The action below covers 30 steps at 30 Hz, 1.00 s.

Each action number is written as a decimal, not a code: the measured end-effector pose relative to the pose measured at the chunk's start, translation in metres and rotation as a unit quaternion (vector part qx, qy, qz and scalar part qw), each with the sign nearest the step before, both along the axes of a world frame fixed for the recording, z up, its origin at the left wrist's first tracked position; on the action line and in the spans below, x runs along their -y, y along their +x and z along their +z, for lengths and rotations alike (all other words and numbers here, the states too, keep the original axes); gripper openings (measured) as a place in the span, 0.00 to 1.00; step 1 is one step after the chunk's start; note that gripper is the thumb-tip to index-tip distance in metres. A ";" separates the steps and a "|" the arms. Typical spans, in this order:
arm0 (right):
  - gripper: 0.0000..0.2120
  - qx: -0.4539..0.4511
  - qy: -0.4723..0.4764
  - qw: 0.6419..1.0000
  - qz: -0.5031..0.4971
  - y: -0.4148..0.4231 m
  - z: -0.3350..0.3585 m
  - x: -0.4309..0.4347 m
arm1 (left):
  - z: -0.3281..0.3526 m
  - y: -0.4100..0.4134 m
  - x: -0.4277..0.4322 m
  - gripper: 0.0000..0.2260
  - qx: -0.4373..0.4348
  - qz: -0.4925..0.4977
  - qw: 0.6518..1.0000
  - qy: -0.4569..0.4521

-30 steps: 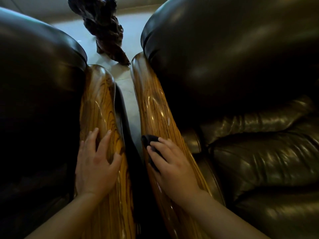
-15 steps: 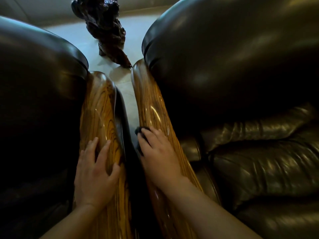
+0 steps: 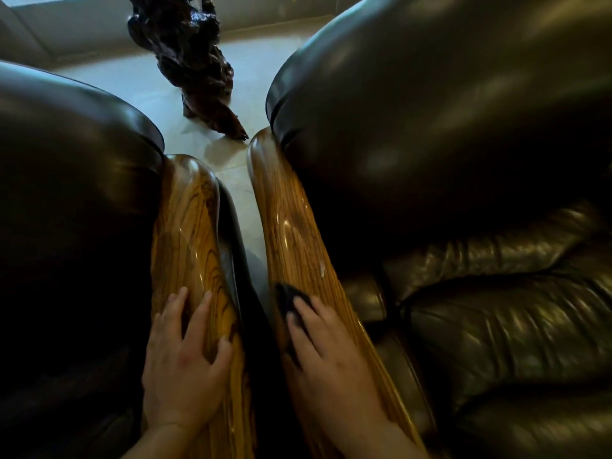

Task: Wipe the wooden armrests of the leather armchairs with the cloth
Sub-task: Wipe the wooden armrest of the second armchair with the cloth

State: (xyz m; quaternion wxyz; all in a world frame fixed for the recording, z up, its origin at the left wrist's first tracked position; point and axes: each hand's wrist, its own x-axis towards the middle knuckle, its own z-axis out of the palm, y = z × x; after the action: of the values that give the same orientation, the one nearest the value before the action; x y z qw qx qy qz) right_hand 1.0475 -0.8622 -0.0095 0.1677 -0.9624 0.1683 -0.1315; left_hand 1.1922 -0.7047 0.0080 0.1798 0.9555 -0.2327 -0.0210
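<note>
Two glossy wooden armrests run side by side away from me. The left armrest (image 3: 188, 226) belongs to the dark leather armchair on the left (image 3: 73, 193); the right armrest (image 3: 291, 226) belongs to the armchair on the right (image 3: 430, 127). My left hand (image 3: 182, 366) lies flat on the left armrest, fingers spread, holding nothing. My right hand (image 3: 328, 352) presses a small dark cloth (image 3: 288, 299) onto the right armrest; the cloth pokes out beyond my fingertips and is mostly hidden under the hand.
A narrow gap of pale tiled floor (image 3: 238, 180) separates the two armrests. A dark carved wooden sculpture (image 3: 192, 61) stands on the floor beyond their far ends. The right chair's creased leather seat cushion (image 3: 496, 326) fills the lower right.
My right hand slid forward with the cloth along the right armrest, then drew back toward me. My left hand has stayed on the left armrest.
</note>
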 end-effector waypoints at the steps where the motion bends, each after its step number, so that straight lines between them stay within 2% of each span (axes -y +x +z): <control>1: 0.26 0.003 0.007 1.000 -0.029 -0.018 -0.002 0.004 | 0.000 0.000 0.000 0.32 -0.008 0.001 1.000 0.000; 3: 0.24 0.000 0.023 0.996 -0.084 -0.018 -0.004 0.020 | 0.000 0.001 -0.001 0.33 -0.022 0.010 1.000 0.004; 6: 0.23 -0.008 0.065 0.984 -0.163 0.023 0.012 0.044 | 0.003 0.000 0.000 0.33 -0.024 0.000 1.000 0.003; 8: 0.23 -0.009 0.097 0.977 -0.192 0.034 0.014 0.046 | 0.004 0.001 0.001 0.32 -0.026 0.002 1.000 0.001; 9: 0.23 -0.002 0.084 0.979 -0.188 0.026 0.012 0.041 | 0.004 0.002 0.001 0.32 -0.026 0.002 1.000 -0.001; 14: 0.23 0.053 0.033 0.996 -0.069 -0.035 -0.015 0.011 | 0.002 0.001 0.000 0.32 -0.017 0.006 1.000 -0.011; 20: 0.16 0.103 0.066 0.992 -0.019 0.043 0.008 0.043 | -0.003 0.003 -0.001 0.30 0.019 -0.010 1.000 -0.009; 23: 0.17 0.087 0.002 0.992 0.086 0.055 0.008 0.053 | -0.006 0.004 -0.003 0.34 0.014 -0.008 1.000 -0.006; 24: 0.19 0.074 -0.008 0.993 0.087 0.057 0.007 0.061 | -0.007 0.004 -0.003 0.34 0.015 -0.009 1.000 -0.008; 27: 0.26 0.031 0.026 0.999 -0.021 0.088 0.013 0.092 | -0.009 0.003 -0.005 0.34 0.012 -0.008 1.000 -0.005; 30: 0.29 -0.001 0.139 0.982 -0.129 0.139 0.026 0.110 | -0.008 0.003 -0.004 0.30 0.026 -0.011 1.000 -0.010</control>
State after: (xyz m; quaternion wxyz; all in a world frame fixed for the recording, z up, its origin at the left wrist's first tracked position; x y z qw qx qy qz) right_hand 1.1870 -0.9723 0.0163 0.2817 -0.9000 0.3075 -0.1267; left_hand 1.1949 -0.7007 -0.0001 0.1826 0.9514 -0.2480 0.0042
